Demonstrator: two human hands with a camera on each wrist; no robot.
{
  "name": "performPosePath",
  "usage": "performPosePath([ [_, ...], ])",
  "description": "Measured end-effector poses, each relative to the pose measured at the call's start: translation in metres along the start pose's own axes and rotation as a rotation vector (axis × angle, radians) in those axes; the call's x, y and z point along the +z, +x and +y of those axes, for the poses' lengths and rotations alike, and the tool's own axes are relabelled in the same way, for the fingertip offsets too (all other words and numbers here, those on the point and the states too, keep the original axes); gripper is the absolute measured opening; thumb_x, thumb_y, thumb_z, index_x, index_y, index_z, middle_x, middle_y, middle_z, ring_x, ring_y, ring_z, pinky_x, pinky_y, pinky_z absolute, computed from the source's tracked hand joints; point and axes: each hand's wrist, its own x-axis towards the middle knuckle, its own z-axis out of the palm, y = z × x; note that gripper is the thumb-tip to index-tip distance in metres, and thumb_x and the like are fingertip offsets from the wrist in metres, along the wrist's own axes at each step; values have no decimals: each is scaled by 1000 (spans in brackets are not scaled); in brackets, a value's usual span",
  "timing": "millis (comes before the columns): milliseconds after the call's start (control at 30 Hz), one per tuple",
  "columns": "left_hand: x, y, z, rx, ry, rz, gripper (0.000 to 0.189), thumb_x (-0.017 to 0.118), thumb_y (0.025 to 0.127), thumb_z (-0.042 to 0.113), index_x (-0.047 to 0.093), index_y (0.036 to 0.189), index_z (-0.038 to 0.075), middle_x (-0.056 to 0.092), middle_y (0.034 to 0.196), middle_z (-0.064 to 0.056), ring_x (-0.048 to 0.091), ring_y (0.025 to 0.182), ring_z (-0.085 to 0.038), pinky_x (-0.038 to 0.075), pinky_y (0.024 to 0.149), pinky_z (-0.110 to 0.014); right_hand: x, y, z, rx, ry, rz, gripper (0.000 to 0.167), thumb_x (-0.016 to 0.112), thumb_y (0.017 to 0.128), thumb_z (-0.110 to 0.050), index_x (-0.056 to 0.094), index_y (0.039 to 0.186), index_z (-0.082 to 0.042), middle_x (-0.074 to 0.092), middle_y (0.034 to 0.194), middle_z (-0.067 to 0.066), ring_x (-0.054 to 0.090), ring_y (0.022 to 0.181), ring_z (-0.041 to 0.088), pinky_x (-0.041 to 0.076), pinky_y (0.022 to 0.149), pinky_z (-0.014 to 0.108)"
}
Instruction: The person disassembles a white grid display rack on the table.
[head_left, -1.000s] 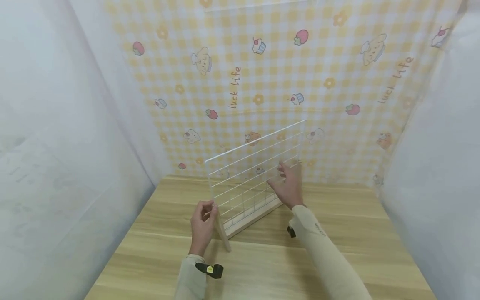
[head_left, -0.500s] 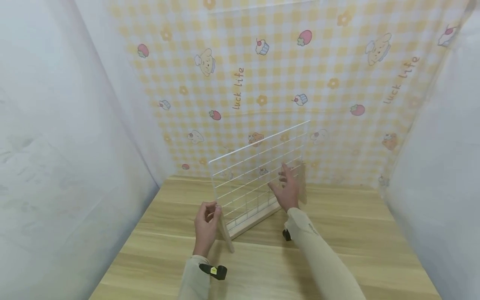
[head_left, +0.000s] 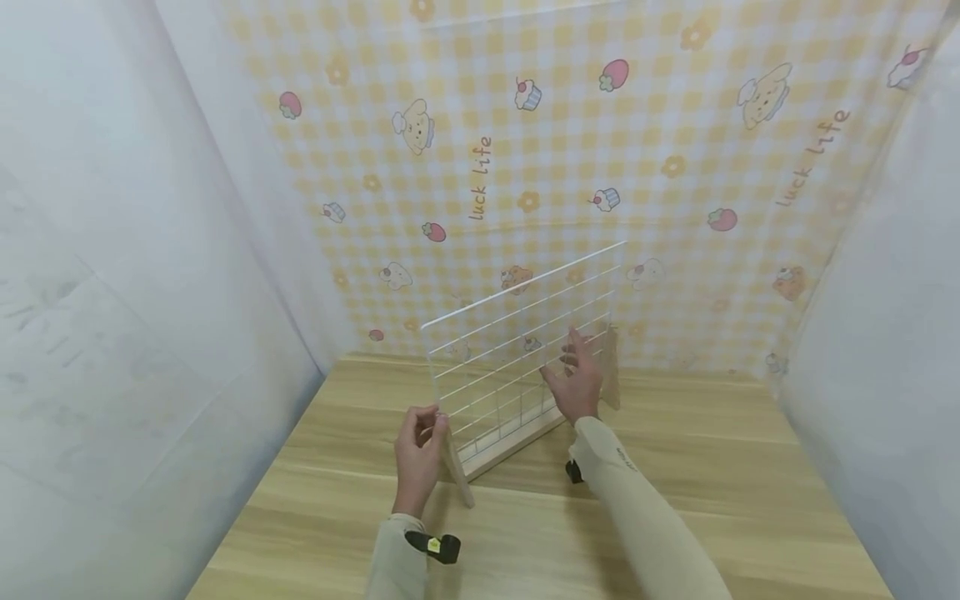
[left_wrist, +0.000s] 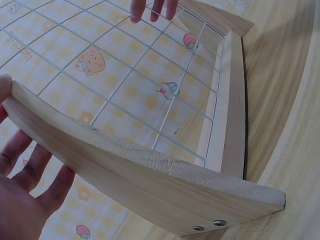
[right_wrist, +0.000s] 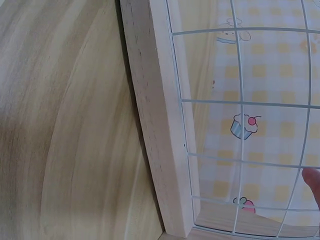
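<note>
A rack of white wire grid [head_left: 525, 283] on a wooden base bar [head_left: 517, 442] stands slanted on the table. My left hand [head_left: 417, 454] pinches the upper end of its near wooden side board [left_wrist: 150, 175], with the thumb on top and the fingers under the outer face. Two screw heads [left_wrist: 219, 223] show low on that board. Before the far part of the grid is my right hand [head_left: 579, 383], thumb spread and fingers reaching up at the wires beside the far side board [head_left: 612, 367]. In the right wrist view only its thumb tip [right_wrist: 312, 181] shows.
The wood-grain table [head_left: 675, 483] extends around the rack. A yellow checked cloth [head_left: 555, 150] with cartoon prints hangs behind it, and white sheets [head_left: 112, 292] close off both sides. Black straps with small cameras [head_left: 435, 546] sit on the wrists.
The whole scene shifts slightly right in the head view. My right hand has moved a little left along the grid, uncovering more of the far side board. My left hand keeps its grip.
</note>
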Motion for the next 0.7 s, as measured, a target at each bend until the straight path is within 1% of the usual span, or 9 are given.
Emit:
performPosePath([
  [133, -2, 0, -1, 12, 1, 6, 23, 64, 99, 23, 60, 116, 8, 68, 109, -12, 64, 103, -16, 50, 106, -47, 0, 0, -1, 5, 8, -15, 86, 83, 78, -3, 41, 152, -14, 63, 125, 20, 67, 108, 40, 59, 92, 53],
  [233, -2, 0, -2, 20, 18, -3, 23, 64, 99, 24, 60, 115, 8, 69, 109, -12, 65, 101, -13, 51, 105, -47, -1, 2, -3, 18, 14, -15, 86, 83, 78, -2, 41, 152, -13, 62, 127, 20, 66, 109, 38, 58, 94, 52],
  [300, -2, 1, -2, 26, 24, -13, 23, 64, 99, 23, 60, 115, 7, 69, 110, -14, 65, 101, -12, 52, 104, -47, -3, 4, -7, 7, 24, -3, 85, 83, 77, -2, 42, 151, -11, 61, 127, 21, 65, 108, 38, 57, 94, 54],
  [367, -2, 1, -2, 33, 28, -18, 24, 65, 98, 23, 61, 114, 5, 69, 110, -14, 65, 100, -12, 52, 103, -47, -5, 8, -11, -23, 32, 14, 84, 83, 76, -2, 44, 149, -8, 60, 126, 23, 65, 106, 38, 58, 92, 55],
  [500, -4, 2, -2, 40, 44, -17, 24, 65, 98, 23, 61, 114, 5, 69, 112, -13, 65, 101, -12, 53, 102, -47, -6, 15, -21, -102, 33, 53, 81, 83, 74, 0, 46, 146, -2, 60, 122, 27, 66, 101, 41, 59, 86, 59],
  [600, -4, 2, -2, 44, 50, -14, 22, 65, 98, 24, 61, 113, 8, 70, 112, -11, 64, 101, -11, 53, 102, -46, -5, 19, -25, -147, 25, 83, 81, 83, 73, 2, 47, 145, 0, 61, 121, 29, 66, 98, 41, 59, 83, 59],
  [700, -4, 1, -4, 47, 39, -12, 22, 65, 98, 23, 61, 113, 7, 70, 111, -11, 65, 101, -12, 53, 102, -46, -6, 22, -29, -192, 23, 111, 82, 84, 72, 3, 48, 145, 0, 62, 121, 28, 67, 96, 41, 60, 80, 59],
])
